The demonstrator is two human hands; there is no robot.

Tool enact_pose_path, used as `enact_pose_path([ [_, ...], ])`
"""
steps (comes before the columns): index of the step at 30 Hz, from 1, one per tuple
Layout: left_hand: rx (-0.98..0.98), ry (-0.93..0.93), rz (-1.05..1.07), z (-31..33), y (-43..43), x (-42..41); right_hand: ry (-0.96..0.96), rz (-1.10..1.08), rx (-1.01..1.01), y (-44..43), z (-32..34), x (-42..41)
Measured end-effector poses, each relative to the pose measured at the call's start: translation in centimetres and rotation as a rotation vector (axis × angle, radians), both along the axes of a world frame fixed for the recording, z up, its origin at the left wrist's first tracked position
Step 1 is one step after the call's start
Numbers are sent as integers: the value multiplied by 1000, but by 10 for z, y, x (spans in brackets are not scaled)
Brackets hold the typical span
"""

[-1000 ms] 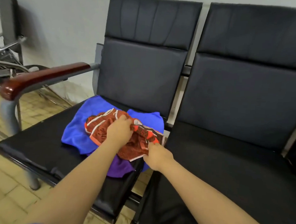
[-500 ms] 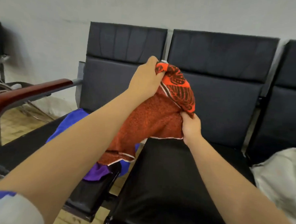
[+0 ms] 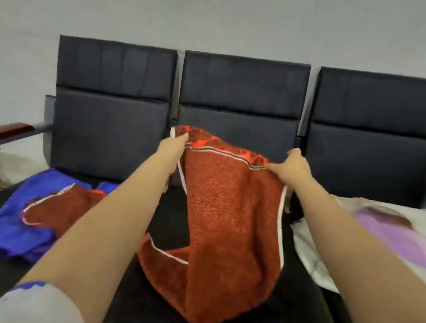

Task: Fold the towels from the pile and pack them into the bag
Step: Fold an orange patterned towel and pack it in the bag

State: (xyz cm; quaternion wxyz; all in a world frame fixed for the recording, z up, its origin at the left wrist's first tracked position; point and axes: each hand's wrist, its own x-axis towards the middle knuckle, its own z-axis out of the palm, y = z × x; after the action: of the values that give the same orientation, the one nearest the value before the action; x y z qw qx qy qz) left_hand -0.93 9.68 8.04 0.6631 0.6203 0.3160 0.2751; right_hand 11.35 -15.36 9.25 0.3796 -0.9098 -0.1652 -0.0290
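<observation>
Moved: half a second ago both hands sat close together with the orange towel [image 3: 229, 211] bunched up high between them; now they are well apart and it hangs spread out. The view takes in a third backrest and more of the bag.
Wall [image 3: 214, 18]: pale grey, across the top of the frame.
Bench [image 3: 243, 88]: three black padded seats in a row, backrests across the middle of the frame.
Orange towel: centre of the frame, held up by its top corners in front of the middle backrest. It has a white edge and a striped, patterned border along the top. Its lower end sags low over the middle seat, with one corner curled up at lower left.
Bag [image 3: 308, 250]: white, lying on the right seat at the right of the frame. A purple print [image 3: 388, 232] on it is too blurred to read.
Blue towel [image 3: 3, 227]: crumpled on the left seat, lower left of the frame.
Second orange towel [image 3: 56, 210]: white-edged, lying on top of the blue towel.
Armrest [image 3: 8, 131]: red-brown wood, at the left edge.
Sleeve [image 3: 39, 305]: grey with blue trim, bottom left corner.
Left hand [image 3: 173, 144]: pinches the towel's upper left corner.
Right hand [image 3: 293, 165]: fingers curled over the upper right corner, gripping it.
</observation>
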Motion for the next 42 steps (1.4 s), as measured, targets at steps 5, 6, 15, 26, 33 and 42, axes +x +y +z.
enact_pose_path([
  [5,377,860,-332,-151,-53,-40,491,146,-727,-45,-107,-38],
  [6,468,960,-422,-169,-62,-44,667,142,-700,-55,-122,-49],
  [15,526,1164,-522,-190,-115,-33,794,171,-317,-72,-180,-38],
  [26,732,969,-99,-245,-104,-49,1098,234,226,-106,-202,-39],
  [33,-76,379,-411,-230,-134,-27,1035,248,813,-105,-196,-38],
  [42,-185,310,-265,-130,-87,-15,310,-77,644,-100,-126,-14],
])
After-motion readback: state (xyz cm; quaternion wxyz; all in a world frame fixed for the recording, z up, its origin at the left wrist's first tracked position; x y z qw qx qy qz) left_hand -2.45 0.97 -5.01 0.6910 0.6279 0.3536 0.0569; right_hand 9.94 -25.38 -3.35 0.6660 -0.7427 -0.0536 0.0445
